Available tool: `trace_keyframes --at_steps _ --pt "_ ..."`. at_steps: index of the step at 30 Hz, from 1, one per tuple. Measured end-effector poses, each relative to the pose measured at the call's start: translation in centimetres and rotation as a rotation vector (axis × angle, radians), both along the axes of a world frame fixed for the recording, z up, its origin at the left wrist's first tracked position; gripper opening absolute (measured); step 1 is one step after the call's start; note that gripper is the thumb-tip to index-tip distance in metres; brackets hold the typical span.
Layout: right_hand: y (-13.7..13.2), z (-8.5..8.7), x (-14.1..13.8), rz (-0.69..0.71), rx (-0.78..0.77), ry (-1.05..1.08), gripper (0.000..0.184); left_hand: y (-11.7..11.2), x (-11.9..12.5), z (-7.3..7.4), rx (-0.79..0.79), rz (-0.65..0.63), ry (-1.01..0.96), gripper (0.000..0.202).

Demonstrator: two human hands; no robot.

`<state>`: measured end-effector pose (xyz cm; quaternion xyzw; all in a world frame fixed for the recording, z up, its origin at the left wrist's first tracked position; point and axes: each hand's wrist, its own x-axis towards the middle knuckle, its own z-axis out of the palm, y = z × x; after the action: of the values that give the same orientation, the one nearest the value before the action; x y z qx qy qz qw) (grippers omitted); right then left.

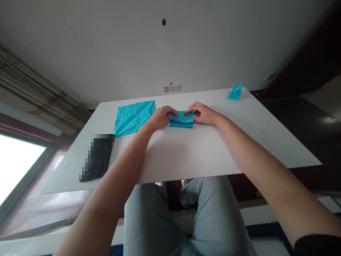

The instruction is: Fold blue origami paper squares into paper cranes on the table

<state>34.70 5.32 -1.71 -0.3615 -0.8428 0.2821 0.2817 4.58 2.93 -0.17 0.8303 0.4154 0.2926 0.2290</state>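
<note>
A blue sheet of origami paper [181,118], folded into a small layered rectangle, lies near the middle of the table. My left hand [163,116] grips its left edge, thumb and fingers closed on the paper. At the opposite edge, my right hand [201,113] pinches the upper right part, with the fingertips on top. The layers gape a little along the side toward me. Left of my left hand, a creased blue paper sheet [134,116] is spread out, its right corner close to that hand.
A folded blue paper crane [235,91] stands at the table's far right corner. At the left lies a dark flat object [97,158], partly blurred out. The white table [191,153] reaches toward a wall with sockets [172,88]. My legs are below its near edge.
</note>
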Motion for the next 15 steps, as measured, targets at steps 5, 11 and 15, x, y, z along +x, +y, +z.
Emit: trace_keyframes --at_steps 5,11,15 --pt "-0.4 0.7 0.3 -0.016 -0.123 0.03 0.055 -0.4 0.2 0.5 -0.022 -0.025 0.01 0.042" --pt "0.3 -0.4 0.0 -0.04 -0.017 0.001 0.048 -1.0 0.6 0.4 0.004 -0.047 0.103 0.034" --pt "0.9 -1.0 0.2 -0.062 0.075 -0.01 0.044 -0.7 0.6 -0.1 -0.005 -0.042 0.176 0.059"
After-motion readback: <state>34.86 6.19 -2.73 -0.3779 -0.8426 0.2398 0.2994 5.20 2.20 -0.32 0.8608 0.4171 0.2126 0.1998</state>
